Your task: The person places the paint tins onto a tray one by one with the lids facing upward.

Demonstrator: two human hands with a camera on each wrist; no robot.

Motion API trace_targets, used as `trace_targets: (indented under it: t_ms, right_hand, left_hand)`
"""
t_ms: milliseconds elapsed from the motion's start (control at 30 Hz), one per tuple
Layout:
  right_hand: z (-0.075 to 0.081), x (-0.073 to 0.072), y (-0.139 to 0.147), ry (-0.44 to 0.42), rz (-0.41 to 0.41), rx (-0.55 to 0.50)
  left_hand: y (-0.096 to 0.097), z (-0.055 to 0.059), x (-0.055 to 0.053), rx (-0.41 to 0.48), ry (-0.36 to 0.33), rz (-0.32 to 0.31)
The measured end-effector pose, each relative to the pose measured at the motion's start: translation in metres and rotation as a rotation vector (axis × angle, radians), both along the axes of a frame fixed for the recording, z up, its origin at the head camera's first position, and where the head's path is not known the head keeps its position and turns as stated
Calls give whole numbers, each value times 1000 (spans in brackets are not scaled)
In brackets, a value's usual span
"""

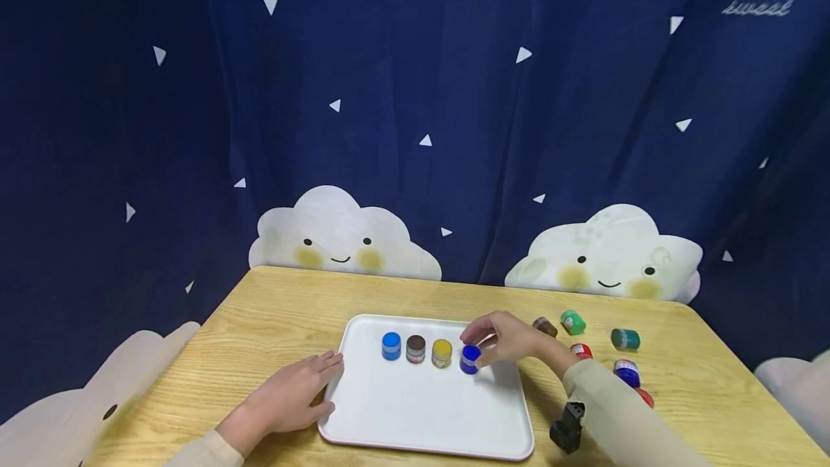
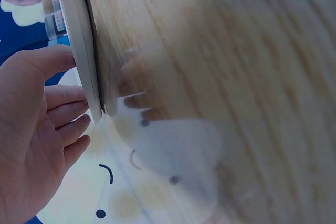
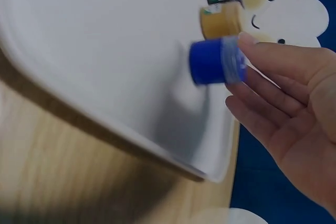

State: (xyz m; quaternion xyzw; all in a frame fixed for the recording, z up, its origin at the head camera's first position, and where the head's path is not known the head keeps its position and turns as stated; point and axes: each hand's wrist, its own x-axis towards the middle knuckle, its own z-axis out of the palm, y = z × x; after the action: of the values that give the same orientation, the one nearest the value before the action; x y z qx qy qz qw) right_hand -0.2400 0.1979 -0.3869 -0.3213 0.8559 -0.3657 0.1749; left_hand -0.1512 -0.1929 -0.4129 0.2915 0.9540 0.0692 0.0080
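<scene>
A dark blue paint jar stands upright on the white tray, at the right end of a row. My right hand pinches it near its lid, thumb on one side and fingertips on the other; in the right wrist view the thumb overlaps the lid of the blue jar. Left of it are a yellow jar, a brown jar and a light blue jar. My left hand rests at the tray's left edge with its fingers extended, fingertips on the rim in the left wrist view.
Several more jars lie scattered on the wooden table right of the tray, among them a green jar, a teal jar and a red jar. A black device is by my right sleeve. Behind hangs a dark blue curtain.
</scene>
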Motion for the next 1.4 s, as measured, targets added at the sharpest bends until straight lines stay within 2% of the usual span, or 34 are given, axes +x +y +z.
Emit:
trace_targets:
  t_ms: [167, 467, 633, 800, 1000, 1200, 1400]
  right_hand:
    - [13, -2, 17, 60, -12, 29]
    - [30, -9, 49, 260, -84, 189]
    - [29, -13, 65, 372, -127, 249]
    - [23, -15, 76, 454, -212, 297]
    - [19, -17, 80, 448, -338, 345]
    - [12, -21, 82, 458, -401, 372]
    - [9, -24, 84, 373, -457, 441]
  left_hand:
    - [1, -1, -1, 3, -8, 5]
    - [1, -1, -1, -6, -7, 12]
    - [1, 0, -2, -5, -16, 17]
    - [2, 0, -2, -7, -16, 16]
    - [1, -1, -2, -11, -3, 5]
    - [1, -2, -3, -13, -15, 15]
    - [1, -2, -3, -12, -18, 21]
